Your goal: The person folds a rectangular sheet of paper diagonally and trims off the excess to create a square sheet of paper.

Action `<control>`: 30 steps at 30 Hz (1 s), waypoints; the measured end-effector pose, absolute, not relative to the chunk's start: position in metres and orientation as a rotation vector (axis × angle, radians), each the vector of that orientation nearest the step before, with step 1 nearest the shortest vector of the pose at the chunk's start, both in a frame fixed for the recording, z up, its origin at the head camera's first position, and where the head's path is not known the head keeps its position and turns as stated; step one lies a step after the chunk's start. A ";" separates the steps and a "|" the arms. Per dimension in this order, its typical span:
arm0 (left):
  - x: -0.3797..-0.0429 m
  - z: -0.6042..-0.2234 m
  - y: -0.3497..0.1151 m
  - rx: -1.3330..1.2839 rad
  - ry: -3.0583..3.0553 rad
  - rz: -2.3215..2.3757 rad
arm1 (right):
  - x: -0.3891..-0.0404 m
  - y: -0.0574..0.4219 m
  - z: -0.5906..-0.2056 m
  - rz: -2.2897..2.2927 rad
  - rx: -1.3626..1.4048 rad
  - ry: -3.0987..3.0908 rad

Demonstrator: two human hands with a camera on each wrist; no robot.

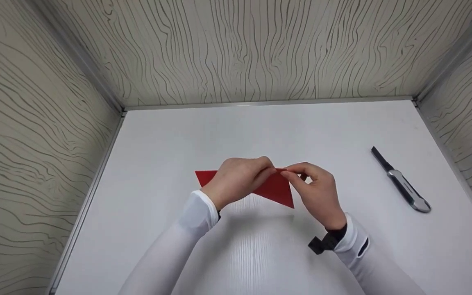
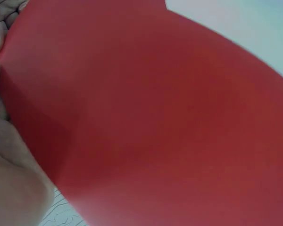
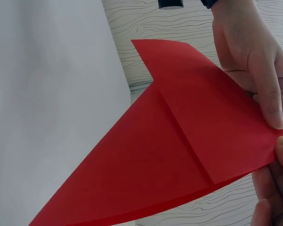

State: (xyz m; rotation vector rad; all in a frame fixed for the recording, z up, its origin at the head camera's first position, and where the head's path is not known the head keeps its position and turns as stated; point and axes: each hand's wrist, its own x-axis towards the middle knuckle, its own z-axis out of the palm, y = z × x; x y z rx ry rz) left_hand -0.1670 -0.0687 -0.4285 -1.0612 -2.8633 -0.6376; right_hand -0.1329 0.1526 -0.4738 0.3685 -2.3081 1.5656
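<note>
A folded sheet of red paper [image 1: 275, 188] is held up above the white table by both hands. The left hand [image 1: 240, 176] pinches its upper edge near the middle, covering part of the sheet. Close beside it, the right hand [image 1: 316, 190] pinches the same edge between thumb and forefinger. From the right wrist, the red paper [image 3: 188, 127] shows a folded flap with a straight crease, and the fingertips of both hands meet near its right-hand corner. Red paper [image 2: 151, 113] fills most of the left wrist view, hiding much of the hands.
A utility knife [image 1: 404, 184] with a dark blade and a grey-black handle lies on the white table [image 1: 158, 143], right of the hands. Wood-patterned panels [image 1: 240, 53] in metal framing enclose the back and sides.
</note>
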 end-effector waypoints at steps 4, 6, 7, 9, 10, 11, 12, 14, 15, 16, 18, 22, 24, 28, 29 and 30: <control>-0.167 -0.427 -0.070 -1.061 -2.890 -0.663 | -0.132 0.153 -0.473 1.560 0.370 -2.303; -0.167 -0.426 -0.071 -1.044 -2.905 -0.683 | -0.132 0.154 -0.472 1.568 0.361 -2.301; -0.167 -0.426 -0.072 -1.038 -2.910 -0.689 | -0.132 0.154 -0.473 1.573 0.359 -2.300; -0.167 -0.426 -0.073 -1.036 -2.912 -0.684 | -0.132 0.155 -0.473 1.586 0.357 -2.297; -0.167 -0.425 -0.074 -1.036 -2.911 -0.681 | -0.132 0.156 -0.473 1.591 0.357 -2.296; -0.167 -0.425 -0.074 -1.040 -2.908 -0.675 | -0.132 0.157 -0.474 1.593 0.362 -2.297; -0.167 -0.425 -0.075 -1.047 -2.904 -0.672 | -0.132 0.157 -0.474 1.593 0.366 -2.299; -0.167 -0.425 -0.076 -1.056 -2.904 -0.674 | -0.132 0.158 -0.474 1.594 0.373 -2.296; -0.167 -0.426 -0.076 -1.051 -2.909 -0.683 | -0.132 0.158 -0.474 1.598 0.372 -2.289; -0.167 -0.426 -0.077 -1.042 -2.914 -0.688 | -0.132 0.159 -0.474 1.597 0.365 -2.283; -0.167 -0.426 -0.078 -1.032 -2.924 -0.698 | -0.132 0.160 -0.474 1.601 0.356 -2.272; -0.168 -0.427 -0.080 -1.030 -2.930 -0.699 | -0.133 0.163 -0.474 1.606 0.352 -2.268; -0.168 -0.427 -0.080 -1.028 -2.930 -0.702 | -0.133 0.164 -0.474 1.603 0.348 -2.266; -0.169 -0.427 -0.083 -0.997 -2.933 -0.682 | -0.133 0.166 -0.474 1.597 0.334 -2.263; -0.169 -0.427 -0.084 -0.992 -2.932 -0.677 | -0.133 0.167 -0.474 1.596 0.331 -2.265; -0.169 -0.427 -0.085 -0.989 -2.931 -0.672 | -0.133 0.167 -0.473 1.596 0.330 -2.270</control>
